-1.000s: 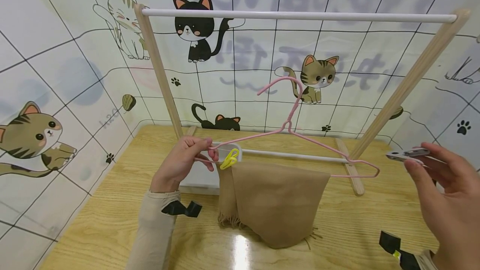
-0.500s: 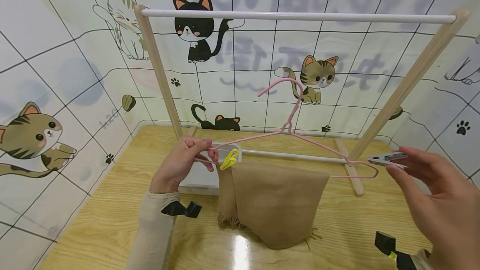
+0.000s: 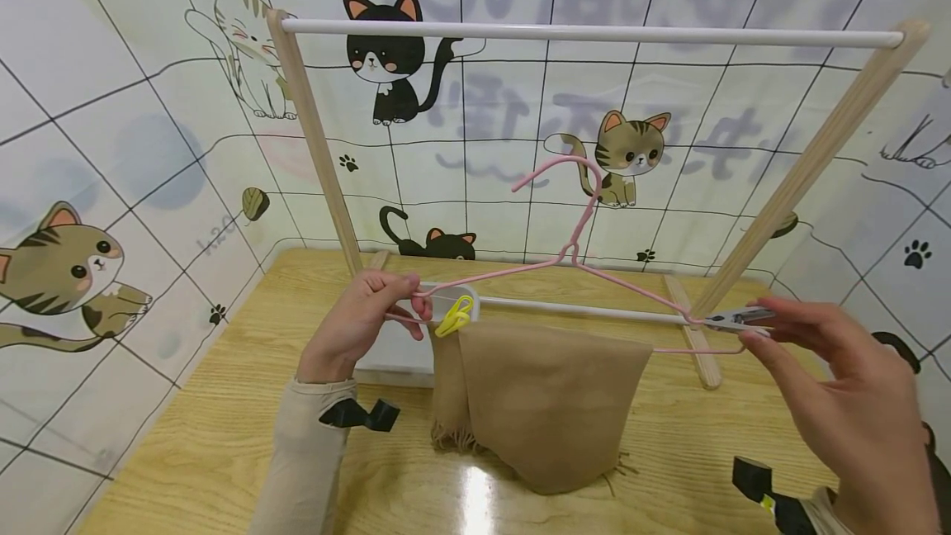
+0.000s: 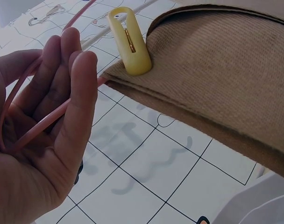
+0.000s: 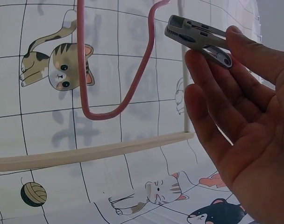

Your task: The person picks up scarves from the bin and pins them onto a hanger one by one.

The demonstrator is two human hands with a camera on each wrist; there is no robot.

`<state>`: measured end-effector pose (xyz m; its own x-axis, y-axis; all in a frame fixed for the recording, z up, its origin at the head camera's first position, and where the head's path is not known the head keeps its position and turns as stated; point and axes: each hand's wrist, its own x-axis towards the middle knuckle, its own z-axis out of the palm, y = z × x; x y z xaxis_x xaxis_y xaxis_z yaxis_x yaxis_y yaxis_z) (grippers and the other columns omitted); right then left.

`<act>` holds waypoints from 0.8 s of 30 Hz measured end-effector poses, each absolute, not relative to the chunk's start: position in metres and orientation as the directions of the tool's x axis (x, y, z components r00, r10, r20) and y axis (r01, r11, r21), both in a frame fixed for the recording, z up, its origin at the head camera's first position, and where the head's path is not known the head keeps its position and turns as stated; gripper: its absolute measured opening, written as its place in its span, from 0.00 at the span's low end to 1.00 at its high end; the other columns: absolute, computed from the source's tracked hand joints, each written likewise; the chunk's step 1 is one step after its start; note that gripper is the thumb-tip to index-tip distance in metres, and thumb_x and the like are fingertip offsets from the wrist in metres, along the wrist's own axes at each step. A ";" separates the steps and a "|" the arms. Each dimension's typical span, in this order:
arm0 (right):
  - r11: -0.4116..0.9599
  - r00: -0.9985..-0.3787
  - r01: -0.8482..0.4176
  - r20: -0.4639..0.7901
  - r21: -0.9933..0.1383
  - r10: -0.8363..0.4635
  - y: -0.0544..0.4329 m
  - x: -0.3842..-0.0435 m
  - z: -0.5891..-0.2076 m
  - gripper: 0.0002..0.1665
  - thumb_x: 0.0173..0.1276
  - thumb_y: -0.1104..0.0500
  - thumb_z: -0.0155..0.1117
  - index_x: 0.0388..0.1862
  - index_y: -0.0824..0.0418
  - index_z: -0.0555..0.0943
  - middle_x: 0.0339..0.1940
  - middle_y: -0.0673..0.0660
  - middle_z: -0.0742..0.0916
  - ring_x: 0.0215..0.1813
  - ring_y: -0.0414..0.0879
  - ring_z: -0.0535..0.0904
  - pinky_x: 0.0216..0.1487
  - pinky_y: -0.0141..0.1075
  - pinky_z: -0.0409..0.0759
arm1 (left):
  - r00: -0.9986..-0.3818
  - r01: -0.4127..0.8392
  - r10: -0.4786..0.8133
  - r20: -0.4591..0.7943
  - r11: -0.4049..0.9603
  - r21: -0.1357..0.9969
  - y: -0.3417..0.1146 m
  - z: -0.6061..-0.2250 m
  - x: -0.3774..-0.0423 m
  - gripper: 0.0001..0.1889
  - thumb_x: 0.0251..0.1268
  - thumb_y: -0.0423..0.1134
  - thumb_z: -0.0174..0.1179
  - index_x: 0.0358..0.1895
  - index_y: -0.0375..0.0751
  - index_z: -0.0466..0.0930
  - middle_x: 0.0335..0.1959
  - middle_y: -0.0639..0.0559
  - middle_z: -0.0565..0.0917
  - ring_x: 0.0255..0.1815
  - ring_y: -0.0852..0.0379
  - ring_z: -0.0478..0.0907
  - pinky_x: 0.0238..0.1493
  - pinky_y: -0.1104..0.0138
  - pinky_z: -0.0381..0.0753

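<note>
My left hand (image 3: 357, 320) grips the left end of a pink hanger (image 3: 505, 272). Over the hanger's lower bar drapes a brown fringed scarf (image 3: 557, 403), its left top corner held by a yellow clothespin (image 3: 454, 316). In the left wrist view that yellow clothespin (image 4: 130, 42) sits on the scarf edge beside my fingertips. My right hand (image 3: 839, 386) pinches a grey clothespin (image 3: 735, 319) near the hanger's right end. The right wrist view shows the grey clothespin (image 5: 198, 39) between thumb and fingers, apart from the pink hanger (image 5: 137, 84), its tip pointing towards it.
A rack with a white top rod (image 3: 594, 33) and wooden legs (image 3: 810, 163) stands behind the hanger. A white bin (image 3: 394, 353) sits on the wooden table (image 3: 223, 428), partly hidden by my left hand and the scarf. A cat-printed sheet (image 3: 505, 106) surrounds the table.
My right hand has moved left with the grey clothespin, from beyond the hanger's right end to in front of it. My left hand, the hanger and the scarf have hardly moved.
</note>
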<state>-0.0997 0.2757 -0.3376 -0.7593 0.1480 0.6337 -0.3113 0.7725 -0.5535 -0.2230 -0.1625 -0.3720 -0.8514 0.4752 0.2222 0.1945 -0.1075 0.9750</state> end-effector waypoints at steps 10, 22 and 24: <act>0.761 -0.766 -0.396 0.642 -0.515 0.036 0.275 -0.101 -0.339 0.27 0.58 0.77 0.73 0.56 0.61 0.85 0.51 0.24 0.82 0.46 0.20 0.77 0.31 0.13 0.76 | -0.850 0.190 0.477 0.224 -0.119 0.974 -0.162 -0.370 -0.223 0.21 0.81 0.39 0.50 0.25 0.43 0.85 0.28 0.51 0.86 0.30 0.53 0.85 0.31 0.57 0.89; 0.765 -0.785 -0.410 0.619 -0.497 -0.019 0.271 -0.103 -0.340 0.24 0.57 0.75 0.76 0.49 0.54 0.88 0.42 0.34 0.85 0.45 0.23 0.77 0.28 0.17 0.78 | -0.855 0.187 0.469 0.221 -0.118 0.975 -0.162 -0.370 -0.223 0.21 0.80 0.38 0.50 0.25 0.43 0.86 0.28 0.51 0.86 0.29 0.53 0.85 0.31 0.57 0.89; 0.756 -0.779 -0.430 0.626 -0.494 -0.035 0.271 -0.104 -0.341 0.24 0.56 0.75 0.76 0.49 0.54 0.89 0.42 0.33 0.86 0.46 0.22 0.78 0.29 0.16 0.79 | -0.857 0.185 0.466 0.219 -0.118 0.976 -0.162 -0.370 -0.223 0.21 0.80 0.38 0.50 0.25 0.43 0.86 0.28 0.51 0.86 0.29 0.54 0.85 0.31 0.57 0.89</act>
<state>-0.1037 0.2711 -0.3409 -0.7791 -0.0348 0.6260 -0.4305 0.7556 -0.4937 -0.2229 -0.1619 -0.3704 -0.8572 0.4662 0.2186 0.1849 -0.1177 0.9757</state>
